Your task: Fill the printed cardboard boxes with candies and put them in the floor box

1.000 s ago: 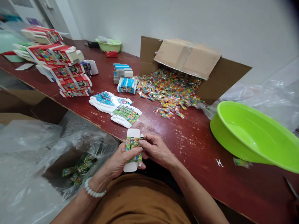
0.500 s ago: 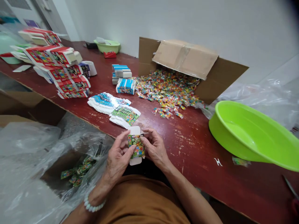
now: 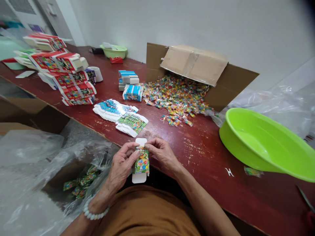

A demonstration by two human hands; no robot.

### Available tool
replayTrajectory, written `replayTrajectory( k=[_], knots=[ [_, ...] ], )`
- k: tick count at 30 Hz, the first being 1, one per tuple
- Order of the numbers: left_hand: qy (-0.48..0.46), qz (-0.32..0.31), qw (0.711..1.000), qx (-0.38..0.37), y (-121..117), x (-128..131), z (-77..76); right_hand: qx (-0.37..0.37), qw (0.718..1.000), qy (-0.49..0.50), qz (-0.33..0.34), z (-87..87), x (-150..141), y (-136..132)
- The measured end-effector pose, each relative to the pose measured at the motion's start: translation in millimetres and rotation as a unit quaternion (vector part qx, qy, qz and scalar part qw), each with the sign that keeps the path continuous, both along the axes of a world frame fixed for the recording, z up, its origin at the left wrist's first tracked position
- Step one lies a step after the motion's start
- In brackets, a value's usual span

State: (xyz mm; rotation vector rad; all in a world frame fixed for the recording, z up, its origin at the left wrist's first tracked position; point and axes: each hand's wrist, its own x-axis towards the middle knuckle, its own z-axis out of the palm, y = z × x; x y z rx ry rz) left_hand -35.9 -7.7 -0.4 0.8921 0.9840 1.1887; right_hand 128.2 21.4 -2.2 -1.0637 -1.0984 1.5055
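The small printed card carton (image 3: 141,160) stands upright in front of the worn edge of the red table (image 3: 204,154), its white end flaps showing above and below the grip. The left hand (image 3: 121,163) and right hand (image 3: 162,153) pinch it from either side near the top, fingers held close together. An even pinch from both sides should keep the folds square and the card uncreased. Both forearms angle inward, with a white bead bracelet (image 3: 94,213) on the left wrist, and flat printed cartons (image 3: 131,124) lie just ahead
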Motion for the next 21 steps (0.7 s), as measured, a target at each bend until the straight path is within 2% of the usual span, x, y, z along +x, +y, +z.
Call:
replayTrajectory(
  k=[4, 7, 11, 13, 17, 21],
  knots=[
    [0.006, -0.014, 1.000, -0.003, -1, -3, -1.7, 0.065, 0.997, -0.029, 0.040, -0.5, 2, 4],
    [0.021, -0.020, 0.999, 0.017, -1, -2, -2.0, 0.038, 0.999, 0.028, 0.024, 1.1, 2, 9],
    [0.004, 0.004, 0.999, 0.034, -2, 2, 3.8, 0.016, 0.997, 0.079, -0.002, 3.2, -2, 9],
    [-0.030, -0.017, 0.999, -0.013, -4, 3, 7.9, 0.029, 0.996, 0.078, -0.008, 3.1, -3, 4],
    [-0.083, -0.133, 0.976, -0.149, -6, 5, 12.6, 0.053, 0.997, 0.056, 0.013, 3.3, -3, -6],
    [-0.069, -0.117, 0.972, -0.191, -3, 9, 12.5, 0.079, 0.996, -0.022, 0.047, 7.1, 1, -8]
  ],
)
